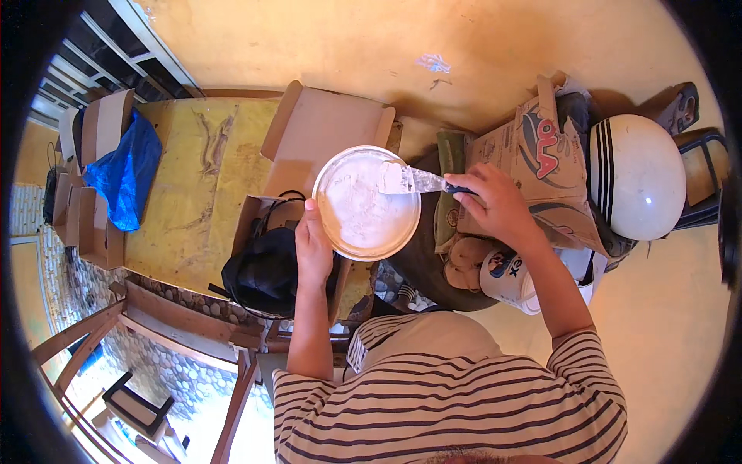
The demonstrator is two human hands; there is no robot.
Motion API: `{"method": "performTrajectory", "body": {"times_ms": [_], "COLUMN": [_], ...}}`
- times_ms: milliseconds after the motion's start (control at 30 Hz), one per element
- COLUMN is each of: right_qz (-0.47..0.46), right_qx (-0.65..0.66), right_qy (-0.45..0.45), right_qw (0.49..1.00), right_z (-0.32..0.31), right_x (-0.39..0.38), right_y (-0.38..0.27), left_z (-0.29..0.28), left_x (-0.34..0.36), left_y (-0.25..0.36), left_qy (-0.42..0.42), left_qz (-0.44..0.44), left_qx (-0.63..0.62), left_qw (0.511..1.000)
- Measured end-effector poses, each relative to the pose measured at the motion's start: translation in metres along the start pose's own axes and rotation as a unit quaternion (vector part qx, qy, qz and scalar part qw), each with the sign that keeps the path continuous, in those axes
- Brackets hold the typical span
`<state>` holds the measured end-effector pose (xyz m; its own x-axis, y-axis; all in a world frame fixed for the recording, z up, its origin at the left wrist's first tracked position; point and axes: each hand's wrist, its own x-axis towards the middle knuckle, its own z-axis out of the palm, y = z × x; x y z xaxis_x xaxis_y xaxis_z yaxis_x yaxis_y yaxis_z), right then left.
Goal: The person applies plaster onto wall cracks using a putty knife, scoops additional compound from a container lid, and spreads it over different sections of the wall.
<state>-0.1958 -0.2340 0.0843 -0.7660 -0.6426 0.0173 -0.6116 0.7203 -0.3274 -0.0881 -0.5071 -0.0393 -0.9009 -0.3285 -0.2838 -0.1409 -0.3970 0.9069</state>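
Observation:
My left hand (pixel 310 246) grips the left rim of a round, shallow white tub (pixel 415 224), its thumb over the edge. Whitish paste (pixel 362 203) coats the bottom of the tub. In my right hand (pixel 502 203) is a putty knife (pixel 425 182) with a dark handle. Its metal blade reaches over the right side of the tub, and a lump of the same paste clings to the tip. Whether the blade touches the paste below cannot be told.
A yellow worn table (pixel 182 178) bears an open cardboard box (pixel 328 124), a black bag (pixel 267 267) and a blue plastic sheet (pixel 127 170). To my right are a printed carton (pixel 502 155), a white helmet (pixel 638 178) and a white bucket (pixel 506 282). An orange wall (pixel 332 46) stands behind.

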Motion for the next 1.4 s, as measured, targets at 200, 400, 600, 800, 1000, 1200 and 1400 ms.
{"method": "performTrajectory", "body": {"times_ms": [200,400,600,800,1000,1200,1400], "right_qz": [-0.007,-0.026,-0.055,-0.101,-0.108,-0.017,0.133], "right_qx": [0.028,0.057,0.052,0.064,0.128,0.170,0.222], "right_qy": [-0.028,-0.041,-0.063,-0.049,-0.027,0.003,0.054], "right_qw": [0.999,0.997,0.995,0.992,0.985,0.985,0.964], "right_z": [0.003,0.004,0.005,0.016,0.028,0.015,0.029], "right_x": [0.010,0.019,0.026,0.026,0.018,0.020,0.044], "right_y": [0.002,-0.010,-0.016,-0.015,-0.016,-0.004,0.054], "left_z": [-0.008,-0.004,-0.007,-0.007,-0.001,-0.020,-0.026], "left_x": [0.004,-0.005,-0.005,-0.003,0.004,0.004,-0.002], "left_y": [0.015,0.014,0.018,0.019,0.006,-0.007,-0.009], "left_qy": [-0.018,-0.036,-0.086,-0.094,-0.038,0.017,0.030], "left_qz": [-0.034,-0.047,-0.040,-0.066,-0.062,-0.073,-0.089], "left_qx": [-0.029,-0.029,0.039,0.014,-0.014,-0.069,-0.096], "left_qw": [0.999,0.998,0.995,0.993,0.997,0.995,0.991]}}
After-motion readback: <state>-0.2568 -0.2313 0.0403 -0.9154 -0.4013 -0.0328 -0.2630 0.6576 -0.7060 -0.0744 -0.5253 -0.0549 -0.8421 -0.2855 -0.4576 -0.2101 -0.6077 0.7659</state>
